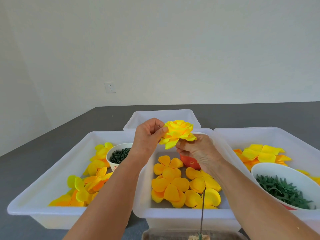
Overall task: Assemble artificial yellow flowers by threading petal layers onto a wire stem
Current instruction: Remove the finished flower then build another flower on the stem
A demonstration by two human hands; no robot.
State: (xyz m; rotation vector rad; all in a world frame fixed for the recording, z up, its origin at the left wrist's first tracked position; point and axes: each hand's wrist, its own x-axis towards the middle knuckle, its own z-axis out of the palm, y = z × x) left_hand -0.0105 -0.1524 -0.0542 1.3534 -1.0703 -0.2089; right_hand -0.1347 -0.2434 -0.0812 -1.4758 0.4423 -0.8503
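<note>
yellow flower (178, 132), white trays (52, 179), orange petals (170, 184)

A dark grey table (34, 163) carries four white plastic bins (52, 170).

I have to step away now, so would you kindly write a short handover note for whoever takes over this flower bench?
Left hand: pinches an outer petal of the layered yellow fabric flower.
Right hand: grips the flower from beneath; the thin dark wire stem hangs below it.
Supplies: loose yellow-orange petal layers in the middle white plastic tray; white bowl of green leafy pieces in the right tray.
Done: several layers threaded.
Left: whether more layers or a green piece are needed cannot be told.
</note>
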